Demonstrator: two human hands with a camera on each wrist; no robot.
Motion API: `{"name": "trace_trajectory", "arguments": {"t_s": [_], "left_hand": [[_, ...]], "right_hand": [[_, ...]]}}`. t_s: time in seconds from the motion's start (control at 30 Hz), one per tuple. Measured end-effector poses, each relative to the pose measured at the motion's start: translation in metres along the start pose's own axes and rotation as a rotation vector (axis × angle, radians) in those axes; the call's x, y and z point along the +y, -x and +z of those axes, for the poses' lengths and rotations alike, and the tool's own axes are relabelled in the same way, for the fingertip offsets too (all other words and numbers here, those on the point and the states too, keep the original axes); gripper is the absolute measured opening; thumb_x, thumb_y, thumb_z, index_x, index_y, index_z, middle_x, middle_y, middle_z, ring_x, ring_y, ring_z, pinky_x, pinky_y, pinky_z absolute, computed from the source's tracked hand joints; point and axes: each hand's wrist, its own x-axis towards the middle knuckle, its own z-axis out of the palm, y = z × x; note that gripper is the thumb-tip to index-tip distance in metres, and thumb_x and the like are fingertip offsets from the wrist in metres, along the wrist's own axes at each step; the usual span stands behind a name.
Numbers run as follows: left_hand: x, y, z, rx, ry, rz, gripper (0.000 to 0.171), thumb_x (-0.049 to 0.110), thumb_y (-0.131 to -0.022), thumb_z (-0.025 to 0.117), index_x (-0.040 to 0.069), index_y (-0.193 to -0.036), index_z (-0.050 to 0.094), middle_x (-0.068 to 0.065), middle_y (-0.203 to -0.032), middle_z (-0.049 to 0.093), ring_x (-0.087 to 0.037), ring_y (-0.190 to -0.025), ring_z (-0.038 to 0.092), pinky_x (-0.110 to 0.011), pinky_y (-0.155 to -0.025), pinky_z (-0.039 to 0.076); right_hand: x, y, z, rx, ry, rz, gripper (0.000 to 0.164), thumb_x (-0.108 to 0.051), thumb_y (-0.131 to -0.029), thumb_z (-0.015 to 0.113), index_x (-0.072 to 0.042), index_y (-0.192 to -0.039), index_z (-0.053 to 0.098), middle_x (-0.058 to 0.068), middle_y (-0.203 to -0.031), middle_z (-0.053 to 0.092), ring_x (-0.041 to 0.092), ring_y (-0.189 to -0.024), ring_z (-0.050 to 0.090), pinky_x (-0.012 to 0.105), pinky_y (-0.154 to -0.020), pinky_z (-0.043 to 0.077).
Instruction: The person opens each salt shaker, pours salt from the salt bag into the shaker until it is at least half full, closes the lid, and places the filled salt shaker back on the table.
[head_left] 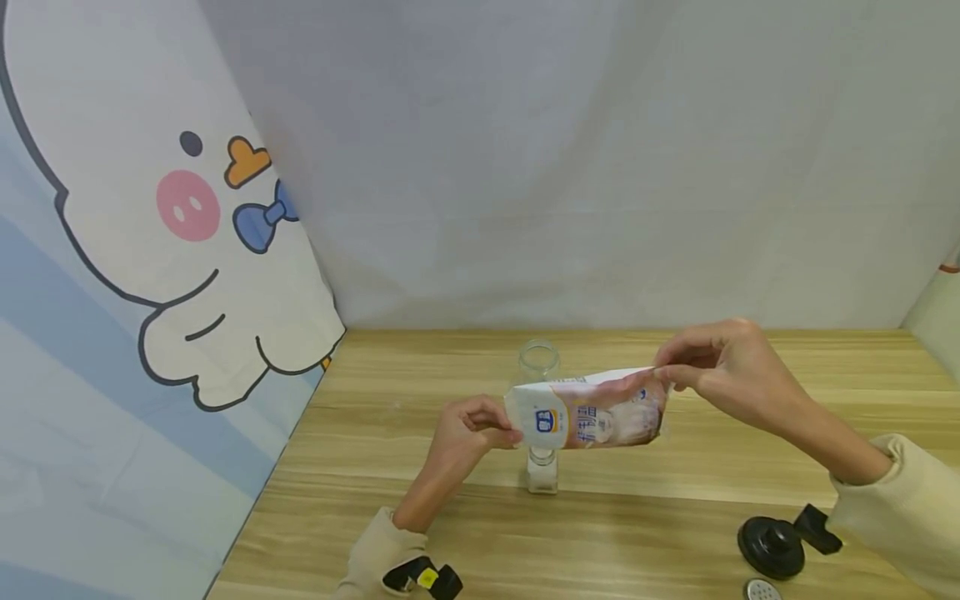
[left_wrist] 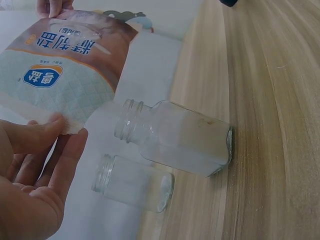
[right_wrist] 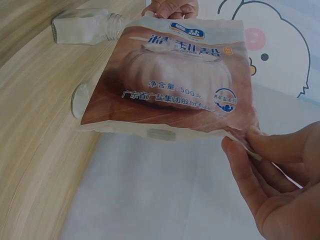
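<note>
Between both hands a printed salt bag (head_left: 592, 412) is held up sideways above the table, its Chinese lettering and 500 g label showing in the right wrist view. My left hand (head_left: 465, 437) pinches the pale end at a corner between thumb and fingers. At the brown end, my right hand (head_left: 720, 367) pinches the other corner. Below the bag stands a small square glass jar (left_wrist: 182, 137) without a lid, white grains inside it. Behind it is a second open glass jar (head_left: 538, 357), clear, partly covered by the bag in the head view.
A round black lid-like piece (head_left: 772, 546) and a small perforated metal cap (head_left: 762, 590) lie at the front right of the wooden table (head_left: 360, 467). A pale curtain (head_left: 585, 167) hangs behind the table, and a cartoon-printed cloth (head_left: 112, 250) at the left.
</note>
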Motion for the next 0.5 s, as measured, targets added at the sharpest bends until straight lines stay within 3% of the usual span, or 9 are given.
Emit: {"name": "trace_trajectory", "arguments": {"t_s": [0.5], "left_hand": [[0.0018,0.0013,-0.0004,-0.002,-0.005,-0.003,0.016,-0.013,-0.071,0.071,-0.014,-0.080,0.058,-0.013,-0.076,0.067,-0.020,-0.071,0.066,-0.036,-0.069,0.058]], "right_hand": [[-0.0040,0.0003,-0.0020,-0.001,0.014,-0.008,0.014,0.001,-0.082,0.069,-0.012,-0.078,0.071,-0.002,-0.074,0.068,0.011,-0.060,0.063,0.026,-0.052,0.052]]}}
